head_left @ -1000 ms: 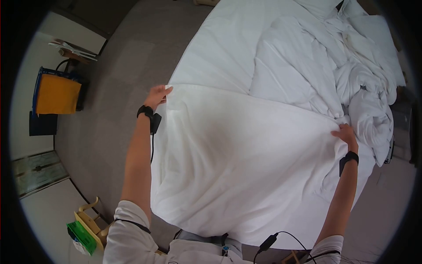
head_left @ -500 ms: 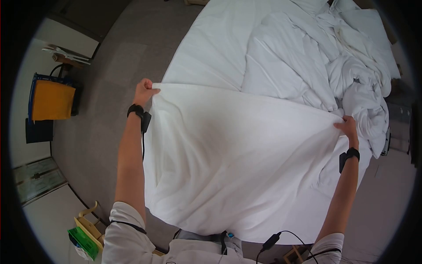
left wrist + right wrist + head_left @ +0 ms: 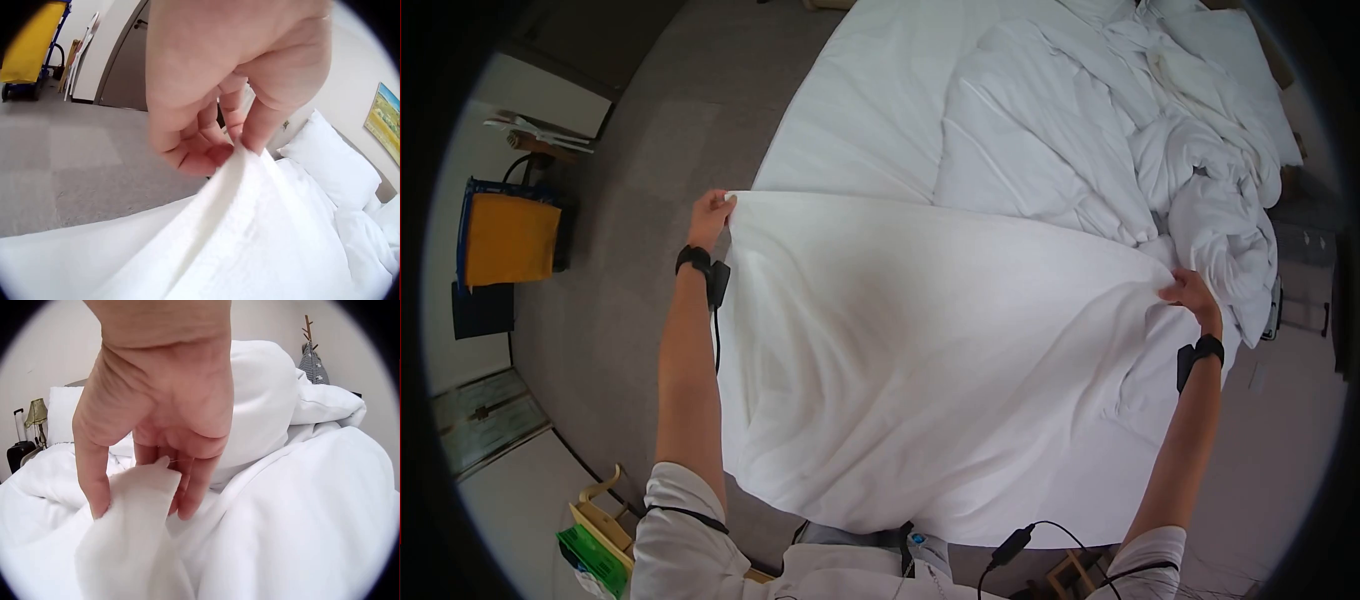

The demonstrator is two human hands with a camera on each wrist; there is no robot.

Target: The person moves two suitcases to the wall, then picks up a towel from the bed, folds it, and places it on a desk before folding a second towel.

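A white cloth point(image 3: 920, 340) is stretched between both hands over the near part of the bed. The left hand point(image 3: 711, 218) pinches its far left corner at the bed's left edge; in the left wrist view the thumb and fingers of that hand point(image 3: 231, 75) grip the folded edge. At the cloth's far right corner is the right hand point(image 3: 1195, 295). The right wrist view shows the cloth's corner point(image 3: 134, 519) between the thumb and fingers of the right hand point(image 3: 162, 406). Soft folds run down the cloth towards the person's waist.
A rumpled white duvet point(image 3: 1040, 130) lies beyond the cloth, bunched at the right, with pillows point(image 3: 1230, 70) behind. Grey floor point(image 3: 630, 300) borders the bed's left. An orange-yellow cart bag point(image 3: 512, 240) stands by the left wall, a yellow chair point(image 3: 605, 520) at lower left.
The left hand has moved left in the head view with its corner, and the right hand slightly right, so the cloth spans wider. The bed and room have shifted left in view.
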